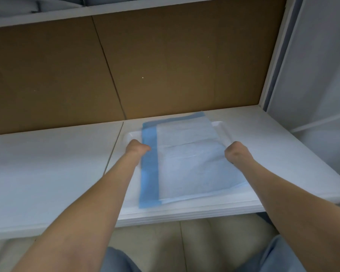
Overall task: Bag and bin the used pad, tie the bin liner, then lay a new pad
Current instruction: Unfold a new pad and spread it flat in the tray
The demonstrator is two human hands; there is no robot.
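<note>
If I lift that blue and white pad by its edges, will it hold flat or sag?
The pad looks thin and folded, with creases, so it will likely sag and unfold. It seems light, so it may slide on the smooth white tray if pushed.

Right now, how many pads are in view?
1: the pad lies on the tray, between the left hand and right hand. A second could lie hidden beneath it.

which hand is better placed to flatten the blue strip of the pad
Left: the left hand is at the blue strip; the right hand is at the opposite edge of the pad.
</note>
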